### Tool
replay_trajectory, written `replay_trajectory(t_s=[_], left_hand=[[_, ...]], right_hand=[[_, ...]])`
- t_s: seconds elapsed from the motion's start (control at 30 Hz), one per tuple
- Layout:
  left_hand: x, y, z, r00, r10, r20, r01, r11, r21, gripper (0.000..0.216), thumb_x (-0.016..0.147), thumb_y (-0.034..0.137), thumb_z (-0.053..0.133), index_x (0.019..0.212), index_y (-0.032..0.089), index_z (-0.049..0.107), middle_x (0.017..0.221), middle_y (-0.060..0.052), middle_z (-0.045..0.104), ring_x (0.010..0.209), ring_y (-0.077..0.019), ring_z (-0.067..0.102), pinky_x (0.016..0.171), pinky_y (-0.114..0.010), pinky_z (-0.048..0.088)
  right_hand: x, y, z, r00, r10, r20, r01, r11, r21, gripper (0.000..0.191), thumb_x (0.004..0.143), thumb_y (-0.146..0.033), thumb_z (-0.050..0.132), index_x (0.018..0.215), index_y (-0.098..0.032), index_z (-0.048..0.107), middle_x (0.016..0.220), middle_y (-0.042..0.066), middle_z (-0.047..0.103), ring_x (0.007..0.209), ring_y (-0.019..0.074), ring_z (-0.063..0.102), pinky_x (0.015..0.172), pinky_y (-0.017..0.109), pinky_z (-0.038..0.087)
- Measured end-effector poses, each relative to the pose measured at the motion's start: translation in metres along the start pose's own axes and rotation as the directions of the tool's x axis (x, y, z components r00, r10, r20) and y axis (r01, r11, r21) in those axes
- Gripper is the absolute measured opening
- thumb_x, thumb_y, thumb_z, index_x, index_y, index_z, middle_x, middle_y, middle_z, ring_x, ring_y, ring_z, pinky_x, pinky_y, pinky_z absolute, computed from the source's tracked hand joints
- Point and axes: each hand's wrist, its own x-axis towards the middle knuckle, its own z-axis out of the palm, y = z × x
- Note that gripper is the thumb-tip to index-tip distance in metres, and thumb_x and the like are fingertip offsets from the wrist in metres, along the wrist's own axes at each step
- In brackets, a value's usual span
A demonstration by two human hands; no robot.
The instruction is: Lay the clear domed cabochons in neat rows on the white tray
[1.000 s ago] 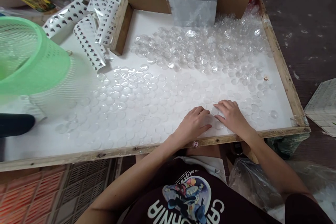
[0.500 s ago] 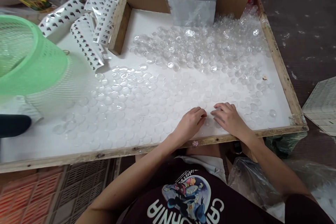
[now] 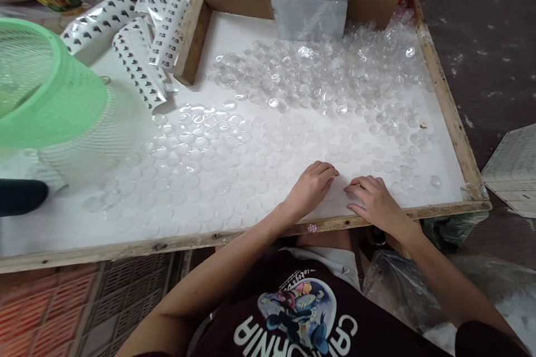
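Head view, steeply down, close

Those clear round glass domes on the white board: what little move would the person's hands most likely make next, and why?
Probably the left hand and right hand would slide a few more clear round glass domes flat into place. Both rest palm down at the near edge of the white wooden-framed board, where domes lie in one layer, while a loose heap waits farther back.

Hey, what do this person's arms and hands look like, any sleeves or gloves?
Both arms are bare to above the elbow, no gloves, rings or watch visible on the left hand or right hand. A dark maroon T-shirt with a cartoon print and white lettering is worn.
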Motion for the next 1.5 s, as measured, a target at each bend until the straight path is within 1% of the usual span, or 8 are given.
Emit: replay_trajectory(t_s=[0.17, 0.33, 0.5, 0.67, 0.93, 1.07, 1.27, 1.5], left_hand=[[-0.002, 0.001, -0.005, 0.991, 0.052, 0.126, -0.07, 0.988, 0.137, 0.014, 0.096, 0.014, 0.06, 0.109, 0.014, 0.064, 0.111, -0.01, 0.069, 0.102, -0.0249, 0.06, 0.087, -0.039, 0.052], [0.009, 0.006, -0.003, 0.967, 0.059, 0.249, -0.124, 0.959, 0.254, 0.009, 0.093, 0.013, 0.062, 0.101, 0.014, 0.066, 0.108, -0.011, 0.07, 0.099, -0.0255, 0.06, 0.083, -0.038, 0.048], [0.018, 0.005, -0.002, 0.975, 0.0, 0.224, -0.037, 0.986, 0.163, 0.012, 0.095, 0.014, 0.056, 0.092, 0.015, 0.067, 0.089, -0.009, 0.072, 0.088, -0.0231, 0.061, 0.08, -0.037, 0.048], [0.019, 0.002, -0.007, 0.968, -0.073, 0.24, 0.055, 0.995, 0.081, 0.025, 0.094, 0.014, 0.051, 0.074, 0.015, 0.064, 0.076, -0.008, 0.067, 0.076, -0.0204, 0.059, 0.075, -0.035, 0.048], [0.021, 0.0, -0.015, 0.976, -0.154, 0.153, 0.131, 0.98, 0.15, 0.008, 0.093, 0.018, 0.06, 0.087, 0.015, 0.064, 0.086, -0.008, 0.066, 0.084, -0.0232, 0.061, 0.08, -0.038, 0.051], [0.021, -0.004, -0.014, 0.991, -0.084, 0.106, 0.054, 0.964, 0.262, 0.016, 0.094, 0.016, 0.058, 0.109, 0.015, 0.064, 0.109, -0.013, 0.065, 0.101, -0.027, 0.059, 0.086, -0.041, 0.05], [0.019, -0.008, -0.01, 0.989, 0.001, 0.149, -0.04, 0.965, 0.261, 0.019, 0.098, 0.018, 0.056, 0.113, 0.015, 0.065, 0.12, -0.014, 0.066, 0.108, -0.0286, 0.058, 0.089, -0.042, 0.049], [0.018, -0.014, -0.017, 0.994, -0.043, 0.104, 0.012, 0.958, 0.285, 0.02, 0.098, 0.017, 0.053, 0.113, 0.015, 0.066, 0.125, -0.014, 0.067, 0.112, -0.0308, 0.058, 0.091, -0.045, 0.047]], right_hand=[[-0.004, 0.001, 0.002, 1.0, 0.003, -0.01, -0.003, 1.0, 0.003, 0.017, 0.097, -0.016, 0.058, 0.112, -0.018, 0.063, 0.108, 0.011, 0.069, 0.101, 0.027, 0.063, 0.086, 0.04, 0.041], [-0.004, -0.004, -0.004, 0.996, 0.094, -0.004, -0.092, 0.979, 0.181, 0.019, 0.098, -0.019, 0.056, 0.116, -0.02, 0.06, 0.103, 0.008, 0.073, 0.092, 0.0242, 0.067, 0.087, 0.041, 0.043], [-0.007, -0.002, -0.007, 0.969, 0.241, 0.057, -0.245, 0.903, 0.354, 0.023, 0.097, -0.022, 0.055, 0.119, -0.025, 0.057, 0.093, 0.003, 0.074, 0.084, 0.0213, 0.068, 0.087, 0.04, 0.047], [-0.011, 0.003, -0.006, 0.941, 0.322, 0.101, -0.335, 0.858, 0.39, 0.022, 0.098, -0.028, 0.053, 0.12, -0.028, 0.058, 0.093, 0.003, 0.073, 0.089, 0.023, 0.067, 0.084, 0.039, 0.049], [-0.01, 0.002, -0.005, 0.965, 0.259, 0.032, -0.258, 0.929, 0.265, 0.022, 0.096, -0.023, 0.056, 0.117, -0.025, 0.057, 0.111, 0.008, 0.068, 0.086, 0.0223, 0.065, 0.087, 0.042, 0.048], [-0.01, 0.0, 0.001, 0.985, 0.168, 0.031, -0.17, 0.972, 0.162, 0.025, 0.093, -0.016, 0.056, 0.117, -0.022, 0.059, 0.115, 0.011, 0.065, 0.104, 0.0275, 0.064, 0.088, 0.042, 0.047], [-0.009, -0.005, 0.004, 0.993, 0.118, -0.001, -0.117, 0.988, 0.099, 0.025, 0.092, -0.013, 0.054, 0.115, -0.02, 0.059, 0.111, 0.012, 0.066, 0.106, 0.029, 0.063, 0.088, 0.042, 0.047], [-0.003, -0.001, -0.009, 0.976, 0.191, -0.106, -0.165, 0.963, 0.213, 0.023, 0.095, -0.021, 0.054, 0.118, -0.024, 0.056, 0.108, 0.008, 0.069, 0.081, 0.0223, 0.063, 0.085, 0.041, 0.045]])
